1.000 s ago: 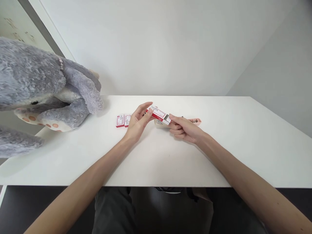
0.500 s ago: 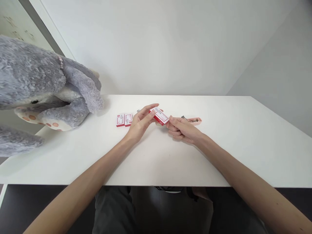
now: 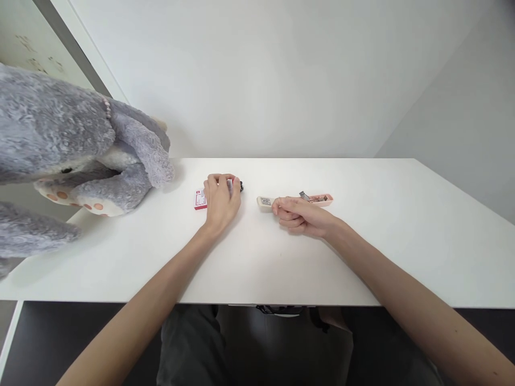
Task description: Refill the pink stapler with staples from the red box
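Note:
My left hand (image 3: 220,201) reaches down over the table with its fingers curled around a small red-and-white box (image 3: 229,185), mostly covered by the hand. Just left of it lies a similar red-and-white box (image 3: 200,201), partly hidden. My right hand (image 3: 298,215) is closed, thumb against the curled forefinger; whatever may be between them is hidden. Behind its fingertips sits a narrow cream tray (image 3: 263,208) with small metallic pieces at its left end. Beyond the wrist is a pink tray (image 3: 328,201) with small brownish metal-looking bits, and a small metal piece (image 3: 304,196) leans up at its left end.
A dark little object (image 3: 242,186) shows just right of my left hand's fingers. A large grey plush toy (image 3: 132,145) sits on the left of the white table (image 3: 249,268). A white wall (image 3: 257,80) rises along the table's back edge.
My left hand has carried the red-and-white box from the middle leftward and down to the other boxes. My right hand has let go of that box and stays nearly in place, uncovering the cream tray.

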The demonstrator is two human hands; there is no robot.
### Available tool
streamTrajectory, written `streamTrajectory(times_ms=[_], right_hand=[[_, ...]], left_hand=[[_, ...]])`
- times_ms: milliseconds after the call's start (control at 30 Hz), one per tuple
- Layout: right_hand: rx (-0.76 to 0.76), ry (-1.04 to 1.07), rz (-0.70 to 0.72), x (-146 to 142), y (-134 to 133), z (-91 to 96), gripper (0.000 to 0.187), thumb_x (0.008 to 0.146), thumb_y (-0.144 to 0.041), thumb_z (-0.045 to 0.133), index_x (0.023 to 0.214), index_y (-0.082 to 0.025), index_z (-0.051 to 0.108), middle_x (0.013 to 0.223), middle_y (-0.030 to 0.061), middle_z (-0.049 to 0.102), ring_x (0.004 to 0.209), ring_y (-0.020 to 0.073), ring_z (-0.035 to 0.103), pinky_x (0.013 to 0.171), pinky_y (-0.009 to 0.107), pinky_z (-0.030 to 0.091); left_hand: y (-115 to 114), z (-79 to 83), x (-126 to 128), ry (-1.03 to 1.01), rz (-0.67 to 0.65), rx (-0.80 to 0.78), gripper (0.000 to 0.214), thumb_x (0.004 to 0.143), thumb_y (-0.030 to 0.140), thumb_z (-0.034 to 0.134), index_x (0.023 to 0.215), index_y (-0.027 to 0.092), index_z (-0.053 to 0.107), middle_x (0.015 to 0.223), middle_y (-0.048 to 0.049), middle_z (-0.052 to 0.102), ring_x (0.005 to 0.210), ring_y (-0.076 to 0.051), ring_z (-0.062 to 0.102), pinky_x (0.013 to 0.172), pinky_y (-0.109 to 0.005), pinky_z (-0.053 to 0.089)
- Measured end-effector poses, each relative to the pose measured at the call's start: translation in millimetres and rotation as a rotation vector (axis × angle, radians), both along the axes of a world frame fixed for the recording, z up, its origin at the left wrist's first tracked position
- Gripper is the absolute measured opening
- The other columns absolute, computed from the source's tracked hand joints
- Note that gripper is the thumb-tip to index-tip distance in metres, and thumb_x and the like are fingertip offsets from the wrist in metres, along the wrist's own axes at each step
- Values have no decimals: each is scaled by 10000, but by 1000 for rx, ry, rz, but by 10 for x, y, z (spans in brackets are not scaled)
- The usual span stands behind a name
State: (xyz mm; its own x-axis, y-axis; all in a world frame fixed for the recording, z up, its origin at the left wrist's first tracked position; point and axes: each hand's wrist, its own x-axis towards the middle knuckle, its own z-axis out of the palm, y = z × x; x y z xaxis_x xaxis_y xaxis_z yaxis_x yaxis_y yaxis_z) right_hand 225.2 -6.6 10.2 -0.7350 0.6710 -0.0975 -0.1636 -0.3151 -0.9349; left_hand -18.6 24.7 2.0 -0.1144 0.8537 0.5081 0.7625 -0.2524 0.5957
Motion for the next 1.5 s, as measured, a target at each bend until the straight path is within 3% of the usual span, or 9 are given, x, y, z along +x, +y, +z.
streamTrajectory(times_ms=[200,333,500,933,1067,1167,1233,1367,1500], right_hand=[[-38,146,-53,73,12,58,304,906,-473,779,865,-199,654,670,-89,203,540,79,95,421,189,104],[-84,255,-95,40,-4,87,215,880,-379,799,874,-193,692,696,-65,256,579,94,212,476,197,246],[-211,269,-128,-54,-43,105,121,841,-190,801,848,-165,683,799,-25,401,699,91,398,581,196,365],[-320,87,58,-61,-35,26,65,857,-104,727,840,-163,705,961,61,653,924,150,626,647,217,460],[-290,78,126,-48,-35,24,95,845,-68,723,847,-161,702,1014,60,693,1070,171,676,836,244,538],[-223,104,147,-42,-42,25,155,814,-44,761,910,-160,725,1125,58,736,1175,187,685,1130,362,485],[-182,132,163,-39,-45,22,205,799,-44,789,957,-164,738,1204,66,749,1216,197,686,1233,433,407],[-142,147,162,-34,-42,9,239,803,-56,813,999,-181,757,1280,64,750,1293,215,663,1276,488,362],[-147,179,123,-22,-34,0,243,805,-62,836,1005,-184,773,1287,58,750,1315,211,657,1286,451,358]], left_hand=[[-25,-71,24,38,-44,93,239,1023,298,455,1217,209,562,1355,-168,468,1292,-335,441,1132,-562,355],[-86,-10,63,55,-132,207,186,1013,224,453,1165,227,561,1302,-137,495,1258,-295,468,1117,-516,375],[-154,4,125,118,-230,215,138,990,208,510,1111,237,570,1243,-115,529,1196,-280,486,1068,-487,404],[-199,6,149,166,-328,161,112,996,228,511,1066,241,598,1221,-101,568,1145,-270,505,1034,-465,429],[-205,8,147,163,-347,164,106,1001,227,514,1068,236,595,1220,-100,571,1155,-263,502,1036,-452,438],[-215,14,149,167,-365,157,115,1016,235,496,1076,234,594,1216,-103,573,1173,-264,511,1036,-449,447],[-220,16,152,163,-387,155,130,1031,250,478,1086,231,594,1215,-109,573,1182,-266,517,1028,-446,456],[-228,20,158,152,-431,138,161,1059,300,450,1098,231,589,1243,-116,573,1206,-262,525,1051,-451,453],[-239,31,159,152,-484,82,208,1083,361,416,1126,235,576,1287,-114,584,1239,-262,528,1078,-451,440]])
